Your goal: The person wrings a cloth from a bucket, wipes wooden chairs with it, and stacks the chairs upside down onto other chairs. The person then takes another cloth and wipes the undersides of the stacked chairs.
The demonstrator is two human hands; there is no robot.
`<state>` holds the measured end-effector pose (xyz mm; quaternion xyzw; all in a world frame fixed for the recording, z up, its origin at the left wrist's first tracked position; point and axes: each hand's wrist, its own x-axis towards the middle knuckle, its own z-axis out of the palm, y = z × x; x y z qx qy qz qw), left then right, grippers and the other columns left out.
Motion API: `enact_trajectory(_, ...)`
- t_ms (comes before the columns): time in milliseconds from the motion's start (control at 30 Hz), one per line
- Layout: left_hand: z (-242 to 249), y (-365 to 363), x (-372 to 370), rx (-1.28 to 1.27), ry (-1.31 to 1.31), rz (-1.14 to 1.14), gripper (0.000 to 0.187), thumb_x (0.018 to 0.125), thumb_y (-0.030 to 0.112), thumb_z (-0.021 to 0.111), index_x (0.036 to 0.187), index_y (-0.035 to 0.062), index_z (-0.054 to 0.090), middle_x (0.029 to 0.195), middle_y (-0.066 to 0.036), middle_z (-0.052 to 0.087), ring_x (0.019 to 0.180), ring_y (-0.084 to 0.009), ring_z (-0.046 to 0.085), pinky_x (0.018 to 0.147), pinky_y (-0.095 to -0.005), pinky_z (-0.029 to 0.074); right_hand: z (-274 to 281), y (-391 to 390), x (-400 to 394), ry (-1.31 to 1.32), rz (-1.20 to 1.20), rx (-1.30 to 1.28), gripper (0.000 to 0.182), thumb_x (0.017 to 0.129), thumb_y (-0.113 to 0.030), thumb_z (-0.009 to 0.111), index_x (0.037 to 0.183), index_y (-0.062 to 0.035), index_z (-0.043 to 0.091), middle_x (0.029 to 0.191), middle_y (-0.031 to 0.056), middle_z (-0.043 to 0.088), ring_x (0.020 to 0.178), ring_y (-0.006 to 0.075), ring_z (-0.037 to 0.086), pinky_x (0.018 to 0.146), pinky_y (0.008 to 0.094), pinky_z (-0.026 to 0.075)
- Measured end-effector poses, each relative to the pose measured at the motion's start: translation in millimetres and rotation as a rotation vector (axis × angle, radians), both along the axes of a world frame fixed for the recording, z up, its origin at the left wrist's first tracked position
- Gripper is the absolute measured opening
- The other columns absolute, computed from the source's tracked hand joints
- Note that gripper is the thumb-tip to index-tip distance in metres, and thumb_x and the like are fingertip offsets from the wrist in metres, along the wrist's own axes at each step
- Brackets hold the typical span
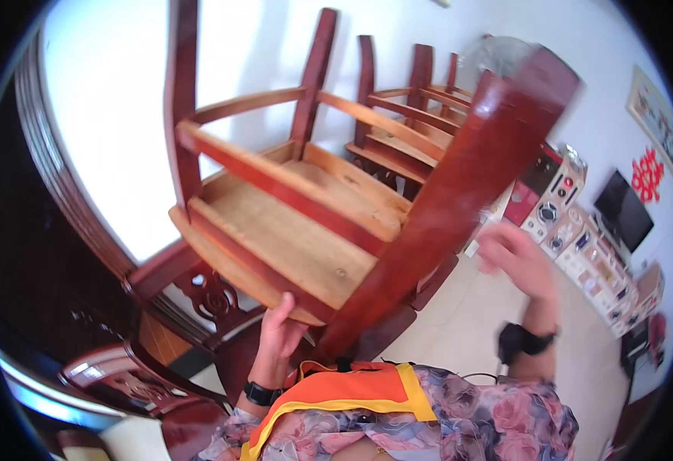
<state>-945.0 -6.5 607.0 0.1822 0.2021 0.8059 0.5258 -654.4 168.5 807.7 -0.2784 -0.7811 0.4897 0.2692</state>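
An upturned dark red wooden chair (pixel 290 223) fills the middle of the view, its legs pointing up and its bare wood underside showing. Whether it has a backrest is hidden. My left hand (pixel 281 330) grips the near seat edge, thumb on the rim and fingers out of sight beneath. To the right of the thick nearest leg (pixel 475 184), my right hand (pixel 512 257) is in the air, apart from the chair. Its fingers are loosely bent and slightly blurred, with nothing visible in them.
More upturned chairs (pixel 398 146) stand behind, along the white wall. Carved chair backs (pixel 133 376) are at the lower left, close to my left arm. A fan (pixel 498 55), a television (pixel 623 211) and a long cabinet (pixel 594 265) are on the far right side.
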Motion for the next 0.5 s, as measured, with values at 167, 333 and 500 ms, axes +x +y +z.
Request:
enact_trajectory(167,16,1,9,-0.013,0.017,0.038,0.056,0.088,0.041,0.049,0.131,0.0074,0.036,0.129,-0.007,0.046,0.118,-0.0259,0.044,0.097,-0.0439,0.036,-162,75,-50,0.043,-0.193,-0.538,0.048,0.086,-0.040,0.056,0.115,-0.0032,0.049,0.108,0.0104,0.054,0.094,0.0210,0.055,0.072,0.0324,0.051)
enact_trajectory(333,0,3,0,0.021,-0.038,0.148,0.050,0.088,0.037,0.050,0.127,0.0069,0.043,0.123,-0.008,0.051,0.113,-0.0270,0.047,0.097,-0.0430,0.036,-233,74,-113,0.799,0.289,-1.241,0.053,0.084,-0.038,0.058,0.123,-0.0058,0.044,0.124,0.0108,0.049,0.115,0.0256,0.046,0.097,0.0441,0.036)
enact_trajectory(500,-22,-10,-16,-0.046,-0.033,0.280,0.049,0.091,0.039,0.039,0.126,0.0056,0.044,0.125,-0.011,0.050,0.115,-0.0289,0.046,0.100,-0.0454,0.032,-219,73,-146,0.970,0.268,-1.362,0.052,0.080,-0.031,0.060,0.123,-0.0058,0.044,0.120,0.0095,0.052,0.113,0.0268,0.047,0.099,0.0461,0.034)
